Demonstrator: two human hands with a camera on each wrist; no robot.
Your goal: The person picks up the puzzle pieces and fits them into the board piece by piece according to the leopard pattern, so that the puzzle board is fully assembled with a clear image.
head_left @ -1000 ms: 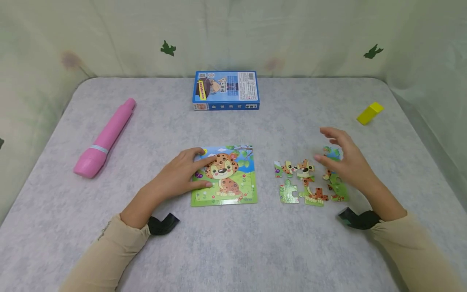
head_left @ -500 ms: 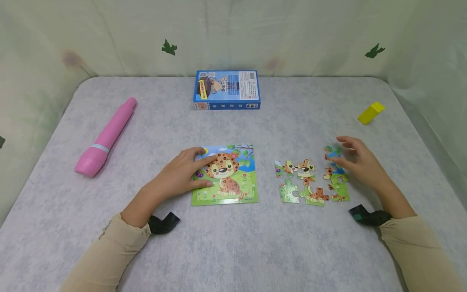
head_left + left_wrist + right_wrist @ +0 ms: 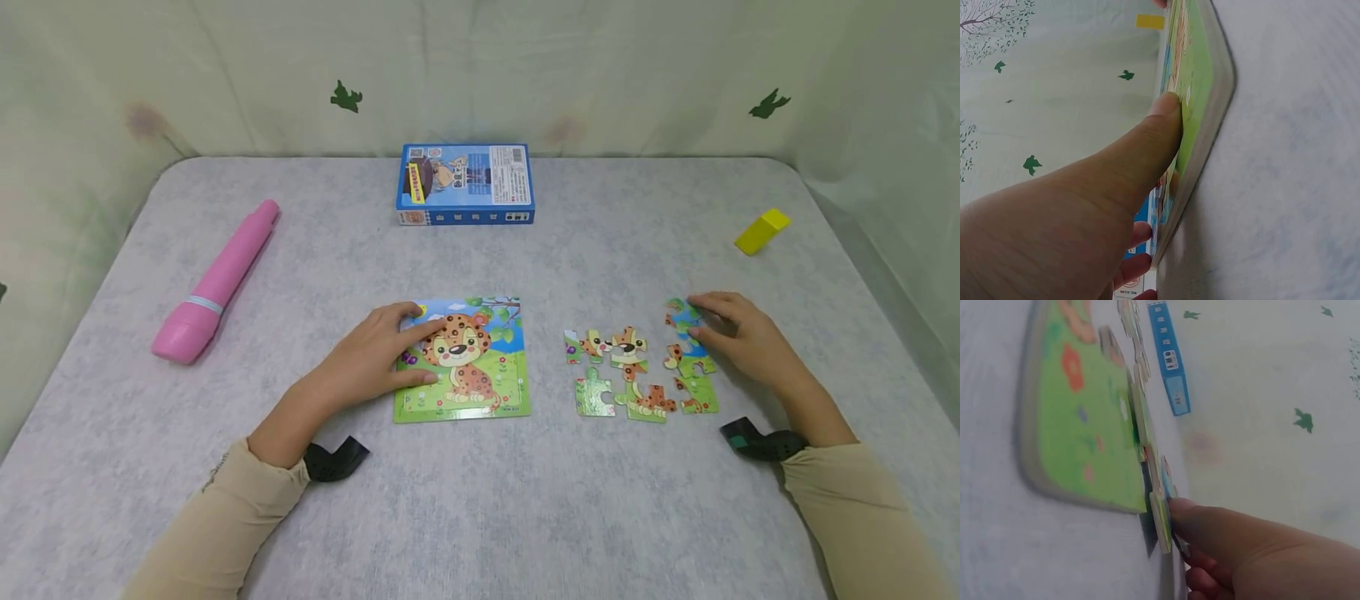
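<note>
In the head view my left hand [image 3: 367, 354] rests over the left side of an assembled leopard puzzle board [image 3: 498, 367]. The left wrist view shows the thumb [image 3: 1166, 119] laid on its green face. To the right are loose puzzle pieces [image 3: 595, 397] with parts of a leopard on them, set out in two groups. My right hand [image 3: 750, 337] is at the upper right piece [image 3: 682, 312] of the right-hand group, pinching its right side with thumb and index finger. From the right wrist, the thumb [image 3: 1200, 519] overlaps that piece and hides part of it.
A blue box [image 3: 465, 183] lies at the back of the grey table [image 3: 480, 508]. A pink microphone-shaped thing [image 3: 217, 283] lies at the left, and a yellow block [image 3: 762, 232] at the back right. Pale curtains hang behind.
My right hand has drawn back rightward from over the right-hand pieces, then lowered, bringing thumb and index finger together at the upper right piece. The left hand has stayed on the board.
</note>
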